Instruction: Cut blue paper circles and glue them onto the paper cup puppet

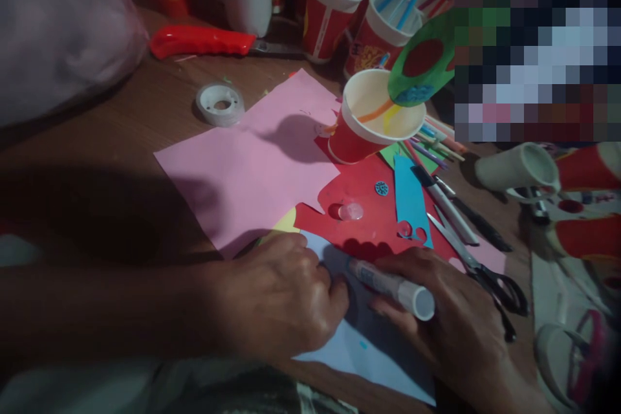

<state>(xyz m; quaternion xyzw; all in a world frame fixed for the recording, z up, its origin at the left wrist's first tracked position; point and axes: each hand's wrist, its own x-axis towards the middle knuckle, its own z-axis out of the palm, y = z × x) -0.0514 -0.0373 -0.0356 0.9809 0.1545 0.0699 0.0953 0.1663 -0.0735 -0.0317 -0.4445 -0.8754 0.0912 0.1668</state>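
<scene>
My right hand [436,310] is closed around a white glue stick [392,288], whose far end points down toward a pale blue sheet [378,362]. On the left part of that sheet rests my left hand [291,297], its fingers curled; whatever is under or between them is hidden. A clear, small cap [350,211] lies on the red paper [359,233] just beyond the hands. Beyond my left hand spreads a pink sheet [247,174], and a bit of yellow paper [286,220] shows at its near edge.
A red-handled knife [204,41] and a tape roll [220,104] lie at the back left. A paper cup [359,123] stands on the papers, with more cups behind. Black-handled scissors [499,288], pens [451,207] and a blue cut-out [410,197] lie to the right.
</scene>
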